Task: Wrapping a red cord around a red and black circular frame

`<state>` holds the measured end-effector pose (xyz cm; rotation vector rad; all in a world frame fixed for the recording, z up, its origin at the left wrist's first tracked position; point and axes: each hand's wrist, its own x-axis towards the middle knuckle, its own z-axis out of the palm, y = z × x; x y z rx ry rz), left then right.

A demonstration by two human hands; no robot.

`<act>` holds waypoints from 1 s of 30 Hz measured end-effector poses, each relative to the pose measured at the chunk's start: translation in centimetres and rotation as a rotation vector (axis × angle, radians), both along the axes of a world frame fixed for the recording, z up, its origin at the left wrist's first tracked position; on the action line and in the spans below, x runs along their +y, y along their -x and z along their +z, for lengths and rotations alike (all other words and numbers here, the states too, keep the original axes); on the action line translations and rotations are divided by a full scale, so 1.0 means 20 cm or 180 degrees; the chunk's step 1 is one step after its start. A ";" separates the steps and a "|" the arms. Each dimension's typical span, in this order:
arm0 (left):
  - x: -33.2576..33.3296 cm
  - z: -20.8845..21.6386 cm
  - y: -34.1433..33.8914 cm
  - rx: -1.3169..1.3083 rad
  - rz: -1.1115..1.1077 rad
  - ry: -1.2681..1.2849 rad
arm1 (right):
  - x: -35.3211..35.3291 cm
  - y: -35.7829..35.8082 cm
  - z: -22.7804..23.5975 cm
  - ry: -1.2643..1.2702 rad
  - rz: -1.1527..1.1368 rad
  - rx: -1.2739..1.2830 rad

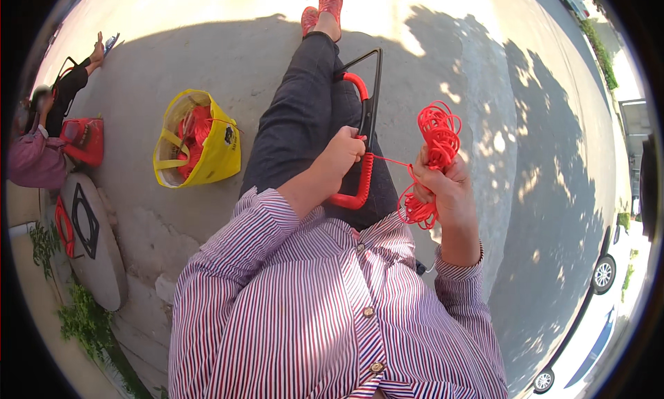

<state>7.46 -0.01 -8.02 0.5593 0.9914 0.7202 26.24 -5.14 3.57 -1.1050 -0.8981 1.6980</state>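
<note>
A black frame (376, 87) with bent corners lies over my lap. Red cord is wound tightly round parts of it, forming a red-wrapped curved section (362, 181) near my belly and another stretch higher up. My left hand (340, 153) is closed on the frame's side, thumb and fingers pinching where the cord meets it. In my right hand (446, 183), to the right of the frame, is a looped bundle of red cord (440, 130), its coils sticking out above and below the fist. One strand runs taut between the bundle and the frame.
A yellow bag (225, 150) holding red cord stands on the ground left of my legs. Farther left, another person (38, 160) sits beside a red bag (84, 143). A stone slab (104, 260) carries a black frame (86, 219) and a red one. A white car (588, 350) is at right.
</note>
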 end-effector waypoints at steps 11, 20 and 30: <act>0.04 0.23 0.18 0.2638 0.0537 -0.2467 | 0.09 -0.09 0.15 -0.2137 0.1230 -0.2264; -0.13 0.12 0.17 0.2809 -0.0838 -0.1792 | 0.17 0.20 -0.35 -0.0957 0.1170 -0.3349; -0.06 0.33 0.20 0.2375 0.0112 -0.3227 | 0.17 0.26 -0.27 -0.2444 0.0257 -0.3046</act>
